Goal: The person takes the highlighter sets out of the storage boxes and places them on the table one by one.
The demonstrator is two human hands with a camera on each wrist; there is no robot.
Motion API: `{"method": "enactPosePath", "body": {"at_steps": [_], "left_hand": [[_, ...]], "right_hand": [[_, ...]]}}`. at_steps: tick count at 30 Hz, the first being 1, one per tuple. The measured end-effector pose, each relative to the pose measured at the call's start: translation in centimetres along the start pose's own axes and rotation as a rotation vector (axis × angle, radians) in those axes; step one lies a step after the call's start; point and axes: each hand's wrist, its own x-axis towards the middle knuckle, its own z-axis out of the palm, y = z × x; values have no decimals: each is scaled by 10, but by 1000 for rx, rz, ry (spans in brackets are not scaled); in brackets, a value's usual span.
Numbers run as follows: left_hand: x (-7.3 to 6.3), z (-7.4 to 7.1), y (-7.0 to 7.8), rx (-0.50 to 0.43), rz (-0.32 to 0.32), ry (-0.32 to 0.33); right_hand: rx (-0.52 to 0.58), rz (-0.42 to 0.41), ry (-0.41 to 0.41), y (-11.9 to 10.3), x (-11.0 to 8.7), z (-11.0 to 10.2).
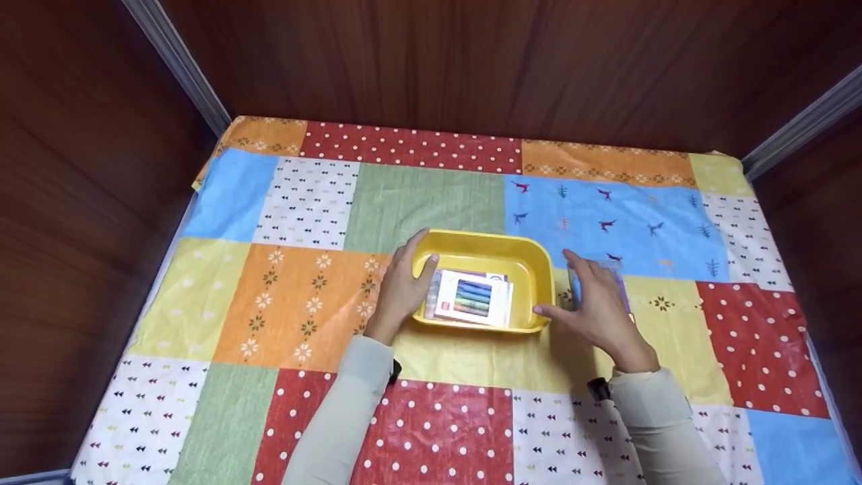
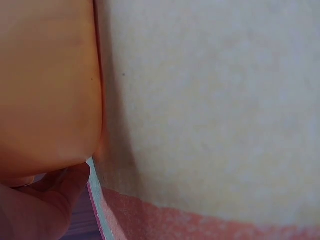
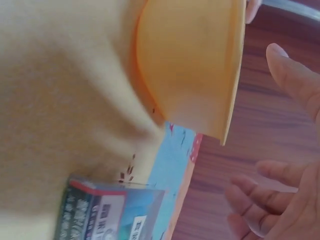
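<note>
A yellow plastic tub stands on the patterned cloth. Inside it lies a white pack printed with a row of coloured sticks, on top of other flat packs that are partly hidden. My left hand holds the tub's left end, thumb over the rim and fingers outside, at a corner in the left wrist view. Beyond the right end, my right hand is spread with nothing in it; the right wrist view shows it apart from the tub. Below that hand a clear-sided box with printed labels rests on the cloth.
A patchwork cloth covers the table. Dark wooden panels rise behind it and at both sides, with metal strips at the corners.
</note>
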Motion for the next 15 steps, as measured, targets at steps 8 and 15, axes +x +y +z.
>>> {"method": "enactPosePath", "body": {"at_steps": [8,15], "left_hand": [[3,0,2,5,-7,3],[2,0,2,11,-2,-4]], "right_hand": [[23,-11,-85,-9,10,1],[3,-27,-160,-15,12,9]]}}
